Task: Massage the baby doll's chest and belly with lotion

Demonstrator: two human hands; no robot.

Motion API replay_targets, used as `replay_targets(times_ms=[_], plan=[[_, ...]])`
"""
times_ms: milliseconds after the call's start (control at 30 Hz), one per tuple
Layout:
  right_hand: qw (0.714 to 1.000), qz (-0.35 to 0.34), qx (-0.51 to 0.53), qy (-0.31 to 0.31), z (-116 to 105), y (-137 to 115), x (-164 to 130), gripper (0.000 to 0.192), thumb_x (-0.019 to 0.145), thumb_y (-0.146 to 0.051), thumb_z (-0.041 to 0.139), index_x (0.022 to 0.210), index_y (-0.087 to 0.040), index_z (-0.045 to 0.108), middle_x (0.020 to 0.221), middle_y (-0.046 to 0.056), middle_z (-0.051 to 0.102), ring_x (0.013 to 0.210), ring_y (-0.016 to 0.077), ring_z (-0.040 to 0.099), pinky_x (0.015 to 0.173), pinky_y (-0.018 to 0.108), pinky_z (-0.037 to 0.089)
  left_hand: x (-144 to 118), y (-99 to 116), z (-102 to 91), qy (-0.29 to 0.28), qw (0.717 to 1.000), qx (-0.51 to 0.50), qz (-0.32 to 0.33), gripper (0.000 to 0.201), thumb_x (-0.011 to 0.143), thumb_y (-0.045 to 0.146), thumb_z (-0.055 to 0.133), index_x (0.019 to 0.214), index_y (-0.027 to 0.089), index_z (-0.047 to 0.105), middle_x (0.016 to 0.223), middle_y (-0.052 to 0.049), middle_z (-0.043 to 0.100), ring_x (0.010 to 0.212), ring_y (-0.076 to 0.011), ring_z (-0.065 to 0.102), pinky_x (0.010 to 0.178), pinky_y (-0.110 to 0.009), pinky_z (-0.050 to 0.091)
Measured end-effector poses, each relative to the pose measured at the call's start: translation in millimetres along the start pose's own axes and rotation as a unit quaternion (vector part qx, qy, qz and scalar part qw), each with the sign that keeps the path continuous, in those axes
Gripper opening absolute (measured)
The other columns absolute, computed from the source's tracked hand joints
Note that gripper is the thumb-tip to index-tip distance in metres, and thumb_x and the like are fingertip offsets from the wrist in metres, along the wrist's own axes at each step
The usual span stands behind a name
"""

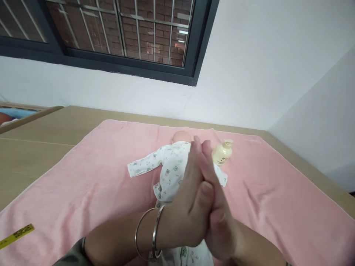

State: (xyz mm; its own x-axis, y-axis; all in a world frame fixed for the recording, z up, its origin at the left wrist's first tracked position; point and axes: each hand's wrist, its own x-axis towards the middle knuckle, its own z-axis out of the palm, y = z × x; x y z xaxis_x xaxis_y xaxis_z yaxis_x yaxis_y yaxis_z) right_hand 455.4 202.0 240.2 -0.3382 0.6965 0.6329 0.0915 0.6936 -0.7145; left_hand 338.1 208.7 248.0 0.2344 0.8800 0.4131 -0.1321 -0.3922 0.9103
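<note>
The surface (pixel 41 155) under me is pale wood, with a seam running across its left part. A pink towel (pixel 277 192) covers most of it, spread nearly flat with a few soft creases on the right side. Behind it stands a plain white wall (pixel 249 74), meeting a second white wall at a corner on the right. High on the left is a dark-framed window (pixel 199 40) with metal bars; through it I see red brick. At the far left edge a wooden rail and a bit of blue cloth show, too cut off to tell more.

My left hand (pixel 188 199) and right hand (pixel 219 207) are pressed flat palm to palm, fingers (pixel 195 155) straight and closed together, holding nothing between them that I can see. Two metal bangles (pixel 149 232) sit on my left wrist. My hands hang just above a doll (pixel 169 170) lying on the towel, head toward the wall, in a white printed suit with one sleeve stretched out to the left.

Just right of the doll's head lies a pale yellow bottle (pixel 222 153), tipped on its side. It bears dark print, too small to read. On the towel's near left corner lies a yellow strip (pixel 16 235) with black marks, also unreadable.
</note>
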Motion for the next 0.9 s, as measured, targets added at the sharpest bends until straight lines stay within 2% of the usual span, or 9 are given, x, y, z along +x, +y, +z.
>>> replay_targets(times_ms=[133,233,333,400,467,533,633,767,900], plan=[[0.999,0.033,-0.011,0.023,-28,-11,7,0.044,0.107,-0.055,0.038,0.147,-0.043,0.051,0.162,-0.009,0.03,0.153,0.0302,0.016,0.126,0.059,0.024,1,-5,1.0,-0.049,0.996,0.054,0.057,0.064,0.104,0.05,0.038,0.162,0.041,0.013,0.169,0.008,0.022,0.158,-0.0263,0.006,0.133,-0.045,0.009],[0.998,0.032,-0.034,0.037,-45,1,16,0.039,0.107,-0.048,0.043,0.141,-0.039,0.059,0.152,-0.002,0.05,0.146,0.0298,0.038,0.122,0.057,0.034,13,-10,-2.4,0.015,0.999,0.009,0.051,0.066,0.105,0.052,0.033,0.163,0.036,0.006,0.172,0.004,0.011,0.159,-0.0251,-0.002,0.132,-0.046,0.006],[0.99,0.046,-0.127,0.048,-42,40,30,0.037,0.105,-0.037,0.048,0.139,-0.031,0.061,0.145,0.003,0.057,0.139,0.0276,0.048,0.119,0.053,0.039,35,-30,-7.1,0.125,0.991,-0.04,0.009,0.064,0.102,0.055,0.043,0.16,0.035,0.022,0.17,-0.001,0.024,0.159,-0.027,0.001,0.129,-0.049,0.011],[0.978,0.071,-0.195,0.005,-32,74,39,0.04,0.1,-0.029,0.049,0.137,-0.026,0.063,0.148,0.005,0.054,0.14,0.0257,0.047,0.12,0.05,0.037,52,-53,-14.2,0.192,0.981,-0.018,-0.007,0.055,0.102,0.05,0.044,0.154,0.034,0.036,0.164,-0.003,0.036,0.158,-0.0253,0.011,0.128,-0.046,0.015],[0.965,0.095,-0.239,-0.056,-20,107,45,0.045,0.095,-0.018,0.047,0.135,-0.023,0.064,0.148,0.006,0.054,0.141,0.0232,0.046,0.124,0.049,0.028,66,-83,-26.4,0.209,0.976,0.056,-0.022,0.044,0.1,0.041,0.049,0.141,0.027,0.053,0.154,-0.007,0.051,0.153,-0.0259,0.03,0.127,-0.043,0.022],[0.948,0.107,-0.288,-0.081,-9,132,46,0.05,0.09,-0.009,0.043,0.133,-0.021,0.066,0.145,0.007,0.056,0.139,0.022,0.048,0.126,0.05,0.022,76,-112,-42.1,0.168,0.973,0.149,-0.055,0.03,0.095,0.033,0.053,0.119,0.022,0.069,0.135,-0.011,0.066,0.136,-0.0293,0.053,0.121,-0.045,0.032],[0.923,0.108,-0.348,-0.124,-1,154,42,0.046,0.093,-0.01,0.044,0.133,-0.016,0.066,0.146,0.011,0.055,0.143,0.0251,0.043,0.125,0.051,0.022,82,-144,-63.0,0.121,0.956,0.254,-0.078,0.021,0.089,0.023,0.053,0.097,0.023,0.073,0.116,-0.012,0.073,0.123,-0.0311,0.06,0.119,-0.047,0.035],[0.91,0.098,-0.37,-0.157,-7,168,40,0.043,0.101,-0.02,0.045,0.14,-0.016,0.06,0.152,0.011,0.048,0.149,0.028,0.031,0.125,0.053,0.019,81,-159,-72.3,0.086,0.942,0.317,-0.068,0.026,0.088,0.019,0.049,0.103,0.022,0.07,0.118,-0.013,0.071,0.125,-0.0309,0.059,0.119,-0.047,0.033],[0.909,0.151,-0.36,-0.147,-22,176,44,0.048,0.106,-0.034,0.042,0.15,-0.017,0.05,0.158,0.012,0.039,0.151,0.0272,0.028,0.124,0.051,0.021,78,-159,-69.2,0.058,0.931,0.357,-0.038,0.031,0.091,0.022,0.046,0.113,0.018,0.068,0.129,-0.018,0.067,0.132,-0.0322,0.054,0.121,-0.046,0.03]])
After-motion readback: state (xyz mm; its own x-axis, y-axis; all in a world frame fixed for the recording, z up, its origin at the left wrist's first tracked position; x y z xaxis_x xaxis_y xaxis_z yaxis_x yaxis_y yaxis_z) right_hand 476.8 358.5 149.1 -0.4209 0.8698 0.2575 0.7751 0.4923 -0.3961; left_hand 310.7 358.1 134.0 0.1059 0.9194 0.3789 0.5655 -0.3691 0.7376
